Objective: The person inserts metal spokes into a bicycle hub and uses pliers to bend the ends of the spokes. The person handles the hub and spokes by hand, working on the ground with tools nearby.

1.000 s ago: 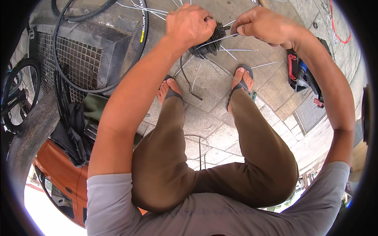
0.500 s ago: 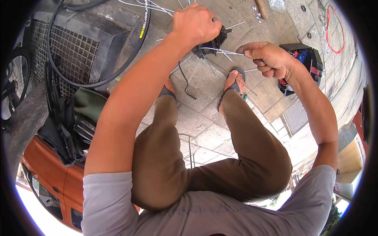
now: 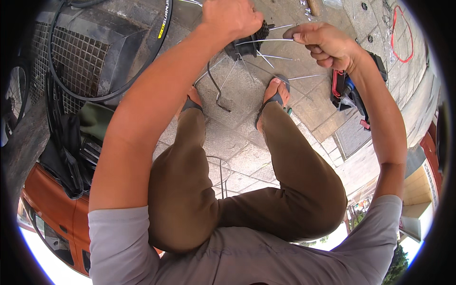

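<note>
Got the left hand (image 3: 231, 19) curled over a black wheel hub (image 3: 247, 49) right up at 12 o'clock. Pinching a skinny silver spoke (image 3: 278, 40) with the right hand (image 3: 328, 45) around 1 o'clock, with an orange car (image 3: 52, 192) over near 8 o'clock.

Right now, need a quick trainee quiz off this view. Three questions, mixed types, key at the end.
1. Which hand pinches a spoke? A) left only B) right only C) both on the same one
2. True or false: in the picture, the red cord lies left of the hub.
3. Fill in: the car at lower left is ____ in colour.

Key:
1. B: the right hand has it between thumb and fingers.
2. False: it lies to the right.
3. Orange.
</note>
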